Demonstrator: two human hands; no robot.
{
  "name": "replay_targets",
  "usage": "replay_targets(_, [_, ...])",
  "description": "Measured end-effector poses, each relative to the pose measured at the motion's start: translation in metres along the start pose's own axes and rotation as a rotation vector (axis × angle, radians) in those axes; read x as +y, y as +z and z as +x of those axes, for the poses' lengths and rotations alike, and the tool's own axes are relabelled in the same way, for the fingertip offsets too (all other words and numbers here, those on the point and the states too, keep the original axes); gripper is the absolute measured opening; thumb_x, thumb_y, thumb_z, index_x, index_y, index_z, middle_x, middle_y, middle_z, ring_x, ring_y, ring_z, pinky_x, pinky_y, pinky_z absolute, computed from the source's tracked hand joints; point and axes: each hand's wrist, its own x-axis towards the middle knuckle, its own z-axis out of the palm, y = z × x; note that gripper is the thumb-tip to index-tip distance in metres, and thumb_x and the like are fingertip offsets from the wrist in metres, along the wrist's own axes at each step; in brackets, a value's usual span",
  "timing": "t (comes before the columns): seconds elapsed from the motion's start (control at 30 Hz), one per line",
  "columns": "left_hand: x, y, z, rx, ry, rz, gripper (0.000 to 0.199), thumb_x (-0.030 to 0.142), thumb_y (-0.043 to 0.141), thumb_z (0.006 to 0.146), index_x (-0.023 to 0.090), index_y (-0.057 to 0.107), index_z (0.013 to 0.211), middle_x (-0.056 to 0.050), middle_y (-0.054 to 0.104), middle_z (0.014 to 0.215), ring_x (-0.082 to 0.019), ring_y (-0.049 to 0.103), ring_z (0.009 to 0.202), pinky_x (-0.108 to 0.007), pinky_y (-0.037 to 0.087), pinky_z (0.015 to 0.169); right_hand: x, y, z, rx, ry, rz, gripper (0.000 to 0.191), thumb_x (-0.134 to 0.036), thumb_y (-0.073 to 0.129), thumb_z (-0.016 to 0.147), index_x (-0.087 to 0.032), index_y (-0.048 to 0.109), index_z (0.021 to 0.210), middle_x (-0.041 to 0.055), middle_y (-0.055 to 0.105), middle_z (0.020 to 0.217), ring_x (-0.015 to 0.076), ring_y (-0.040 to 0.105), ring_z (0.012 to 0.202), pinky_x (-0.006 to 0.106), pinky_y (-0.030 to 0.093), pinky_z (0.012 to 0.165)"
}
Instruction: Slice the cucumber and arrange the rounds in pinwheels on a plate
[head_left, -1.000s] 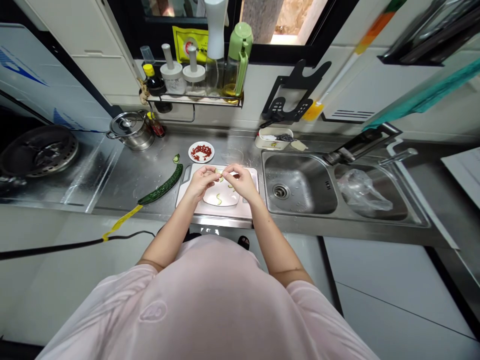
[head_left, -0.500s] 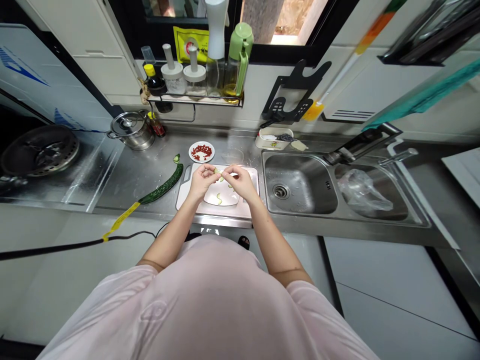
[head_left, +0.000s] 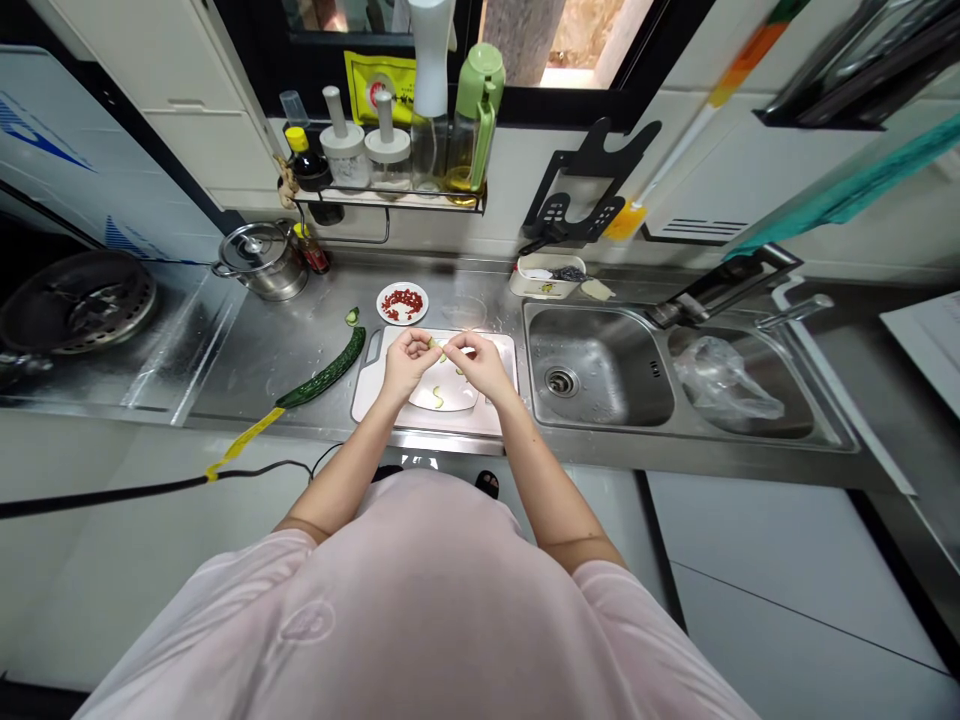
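Left hand (head_left: 409, 362) in narrow fingertip pinch on a thin cucumber slice (head_left: 434, 343), right hand (head_left: 480, 366) close beside it, contact unclear, above the white plate (head_left: 466, 402) on the cutting board (head_left: 366, 402); light pressure suits so thin a piece.

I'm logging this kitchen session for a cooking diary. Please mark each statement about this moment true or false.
The long dark green cucumber lies on the pale plastic cutting board. False: it lies on the stainless steel counter, left of the board.

The left hand and right hand are raised above an oval white plate. True.

A small round white dish holds red chopped pieces. True.

A crumpled clear plastic bag lies in the left sink basin. False: it lies in the right basin.
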Motion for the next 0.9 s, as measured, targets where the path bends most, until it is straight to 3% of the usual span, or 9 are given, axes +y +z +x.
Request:
replay_targets(0.3, [-0.014,-0.007,0.000,-0.057,-0.096,-0.026,0.041,0.035,0.077,0.062,0.018,0.062,0.095,0.002,0.061,0.069,-0.009,0.058,0.065,-0.022,0.046,0.065,0.009,-0.005,0.001,-0.101,0.046,0.000,0.034,-0.051,0.060,0.078,-0.017,0.060,0.076,0.0017,0.062,0.074,0.0141,0.056,0.072,0.026,0.046,0.064])
replay_targets(0.43, [-0.023,-0.013,0.002,-0.039,-0.144,0.014,0.035,0.038,0.075,0.063,0.018,0.063,0.089,0.001,0.061,0.075,-0.009,0.057,0.067,-0.019,0.044,0.060,0.019,-0.008,0.003,-0.182,0.064,0.044,0.034,-0.051,0.061,0.077,-0.017,0.058,0.077,0.0012,0.062,0.071,0.0128,0.056,0.066,0.026,0.046,0.063])
replay_targets(0.63, [-0.041,-0.021,0.003,-0.056,-0.130,0.113,0.033,0.033,0.078,0.059,0.017,0.063,0.082,0.003,0.058,0.068,-0.008,0.053,0.064,-0.019,0.041,0.059,0.042,-0.007,0.005,-0.285,0.143,0.062,0.031,-0.047,0.064,0.074,-0.017,0.059,0.076,-0.0005,0.059,0.064,0.0118,0.055,0.059,0.025,0.045,0.058])
replay_targets(0.9, [-0.072,-0.035,-0.002,-0.142,-0.155,0.329,0.025,0.028,0.076,0.057,0.016,0.068,0.077,0.001,0.060,0.065,-0.009,0.052,0.060,-0.021,0.040,0.059,0.083,0.002,-0.003,-0.338,0.219,-0.160,0.019,-0.035,0.061,0.075,-0.015,0.061,0.075,-0.0024,0.058,0.061,0.0107,0.052,0.058,0.022,0.039,0.057])
